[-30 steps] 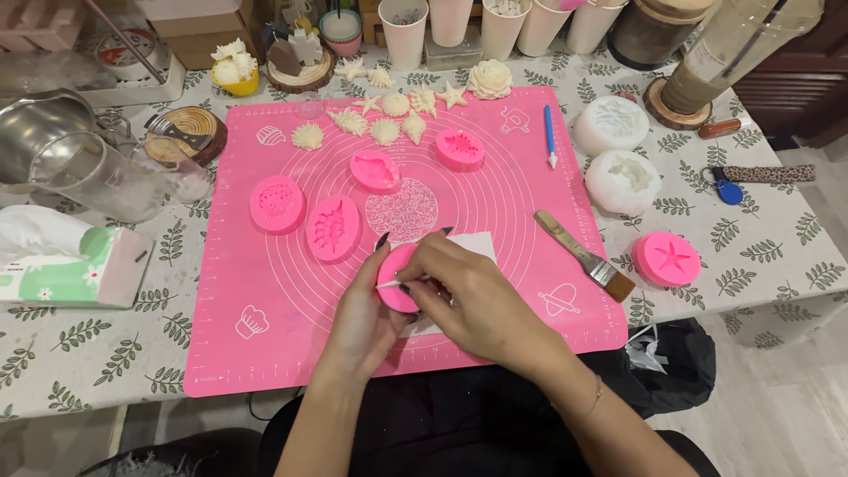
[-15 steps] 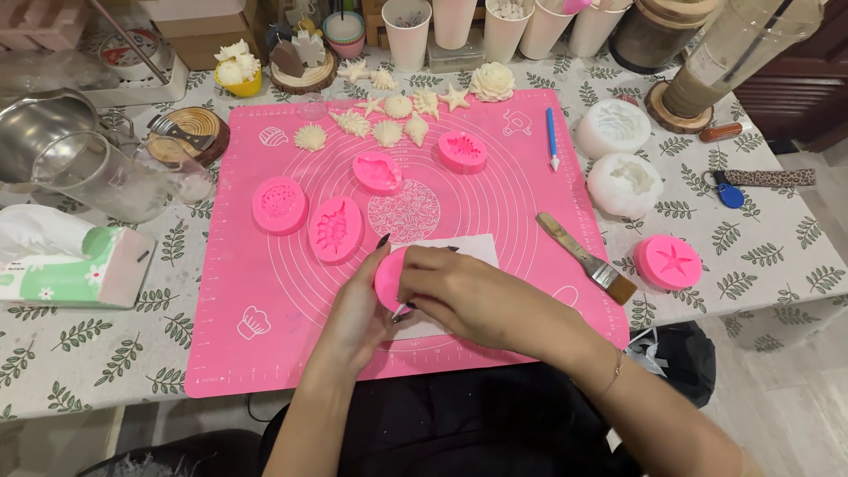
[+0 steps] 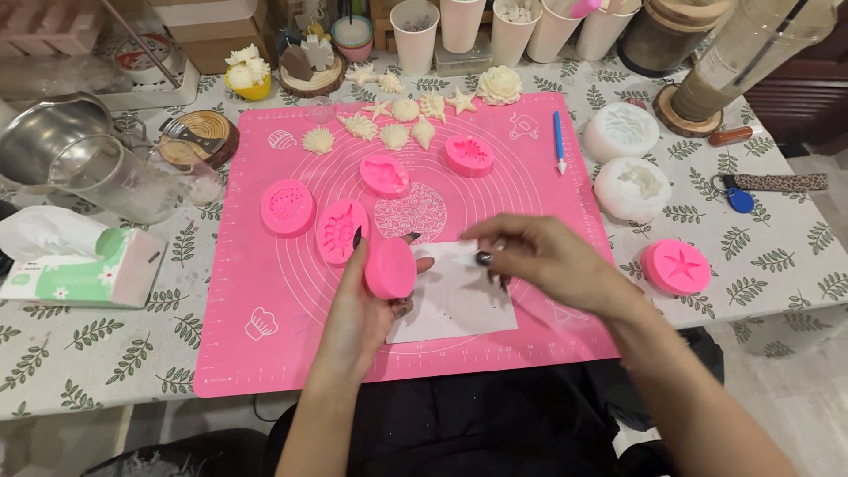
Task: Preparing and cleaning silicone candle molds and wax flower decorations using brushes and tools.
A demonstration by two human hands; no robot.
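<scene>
Left hand: the left hand [image 3: 358, 309] grips a round pink mould [image 3: 390, 268], thumb on its left edge and fingers curled under it, above the near middle of the pink mat [image 3: 256, 353].
Right hand: the right hand [image 3: 543, 261] hovers to the right of the held mould, apart from it; fingers loosely bent with thumb and forefinger pinched together, though whether they pinch anything is too blurred to tell.
White sheet: a white sheet [image 3: 455, 305] lies on the mat under both hands.
Star mould: a pink star mould [image 3: 676, 267] sits on the leaf-print cloth just off the mat's right edge.
Tissue box: a green and white tissue box [image 3: 84, 265] lies left of the mat.
Mid mat: three more pink moulds [image 3: 340, 231] lie left of and beyond the held one, with a fourth pink mould [image 3: 469, 155] further back.
White moulds: two white moulds [image 3: 632, 187] rest right of the mat.
Blue tool: a blue tool [image 3: 559, 141] lies by the mat's far right edge.
Far edge: cream shell casts [image 3: 395, 134] line the mat's far edge.
Cups: white cups [image 3: 415, 34] stand beyond the mat.
</scene>
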